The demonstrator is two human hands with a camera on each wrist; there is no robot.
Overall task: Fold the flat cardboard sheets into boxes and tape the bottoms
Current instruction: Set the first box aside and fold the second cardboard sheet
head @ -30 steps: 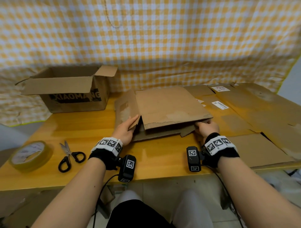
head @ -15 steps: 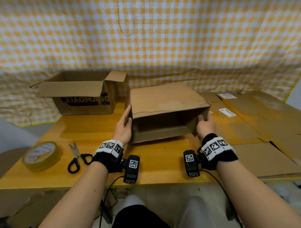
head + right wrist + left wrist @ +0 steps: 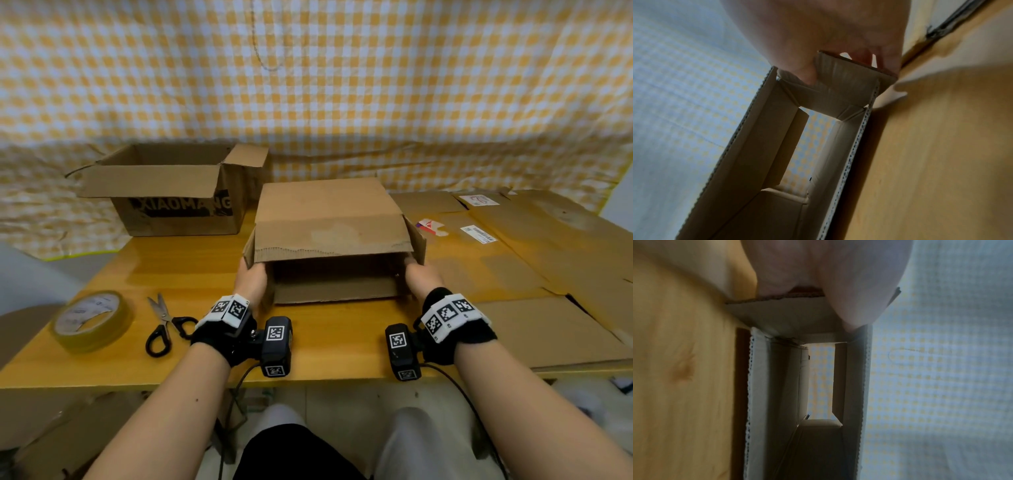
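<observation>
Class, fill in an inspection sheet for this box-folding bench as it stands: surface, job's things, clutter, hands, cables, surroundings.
Surface: wooden table, glossy.
Job's things: opened box lying on its side, both ends open, the cloth showing through it in the wrist views; flat cardboard sheets on the right; tape roll and scissors on the left, untouched.
Clutter: printed carton at the back left, flaps up.
Hands: left hand grips the box's left side flap; right hand grips its right side flap.
Cables: black leads hang from the wrist cameras below the table edge.
Surroundings: yellow checked cloth behind.
</observation>
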